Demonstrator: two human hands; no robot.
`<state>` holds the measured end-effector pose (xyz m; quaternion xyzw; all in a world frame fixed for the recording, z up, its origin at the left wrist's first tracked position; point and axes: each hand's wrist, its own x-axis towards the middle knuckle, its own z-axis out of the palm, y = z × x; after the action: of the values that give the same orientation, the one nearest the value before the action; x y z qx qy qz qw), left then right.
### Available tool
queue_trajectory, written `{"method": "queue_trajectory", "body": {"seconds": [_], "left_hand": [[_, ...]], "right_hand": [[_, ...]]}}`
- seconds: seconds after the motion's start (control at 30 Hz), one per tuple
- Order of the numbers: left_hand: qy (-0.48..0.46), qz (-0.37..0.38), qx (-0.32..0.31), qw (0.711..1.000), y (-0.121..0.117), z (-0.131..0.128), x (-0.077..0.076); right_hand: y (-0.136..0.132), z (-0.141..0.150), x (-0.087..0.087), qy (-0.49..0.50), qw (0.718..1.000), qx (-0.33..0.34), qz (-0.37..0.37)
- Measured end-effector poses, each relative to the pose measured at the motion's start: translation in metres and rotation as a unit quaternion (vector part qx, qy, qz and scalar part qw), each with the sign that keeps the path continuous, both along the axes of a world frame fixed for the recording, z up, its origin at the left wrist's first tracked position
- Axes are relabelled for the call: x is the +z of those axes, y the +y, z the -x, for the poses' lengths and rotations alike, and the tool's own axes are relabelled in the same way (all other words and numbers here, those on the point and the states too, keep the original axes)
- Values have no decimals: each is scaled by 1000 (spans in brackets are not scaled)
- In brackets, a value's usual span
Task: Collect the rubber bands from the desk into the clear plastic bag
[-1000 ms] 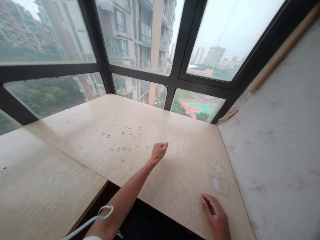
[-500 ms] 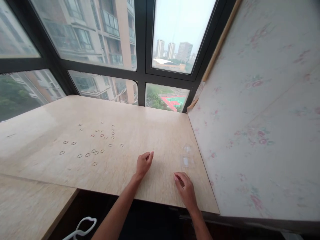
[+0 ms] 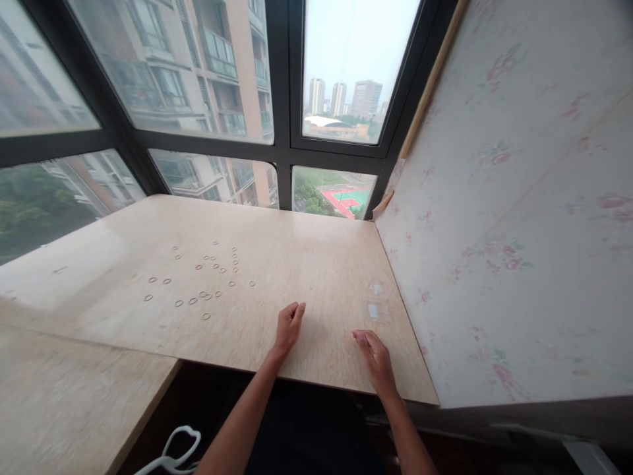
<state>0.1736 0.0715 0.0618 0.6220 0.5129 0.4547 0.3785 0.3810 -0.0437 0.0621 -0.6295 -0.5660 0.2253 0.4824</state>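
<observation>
My left hand (image 3: 290, 324) is closed in a fist above the pale tabletop (image 3: 316, 244), thumb pointing up; whatever it may hold is hidden. To its right and nearer the front edge is my right hand (image 3: 378, 361), its thumb and fingers pressed together in a pinch. Anything between those fingertips is too small to name. Many thin, small rings (image 3: 206, 319) lie scattered flat on the left half of the surface, most of them dark or yellowish. One ring (image 3: 198, 267) among them looks reddish. Neither hand touches the rings.
Beyond my right hand lie two small clear plastic pieces (image 3: 378, 312), close to the flowered wall (image 3: 494, 264). Dark window frames (image 3: 283, 148) border the back. At lower left stand another pale surface (image 3: 74, 396) and a white looped object (image 3: 182, 432).
The view has turned slightly, so the rings appear farther right. My right hand sits a little farther up and right in the picture. Both hands remain closed.
</observation>
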Motion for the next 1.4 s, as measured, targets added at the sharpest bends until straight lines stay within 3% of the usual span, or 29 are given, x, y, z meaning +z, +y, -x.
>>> {"method": "queue_trajectory", "body": {"seconds": [0.17,0.33,0.5,0.63,0.87,0.97,1.13,1.27,1.4], "left_hand": [[-66,38,-21,997,-22,16,-3],[-137,68,-92,984,-34,35,-2],[-146,59,-128,979,-37,42,1],[-106,48,-110,987,-36,42,-1],[-190,47,-112,974,-32,43,-6],[-220,54,-112,967,-31,43,-7],[-270,69,-89,956,-30,44,-4],[-318,92,-47,942,-30,47,-2],[-307,103,-68,944,-31,47,-3]], "right_hand": [[-3,-3,-7,41,999,6,13],[1,-9,-12,30,997,51,42],[26,9,7,3,990,125,57],[70,49,31,-7,978,204,44],[162,149,56,30,954,291,69],[189,196,56,-51,931,358,48],[221,269,44,-265,860,435,-3],[258,299,34,-336,846,413,11],[309,294,31,-412,847,333,44]]}}
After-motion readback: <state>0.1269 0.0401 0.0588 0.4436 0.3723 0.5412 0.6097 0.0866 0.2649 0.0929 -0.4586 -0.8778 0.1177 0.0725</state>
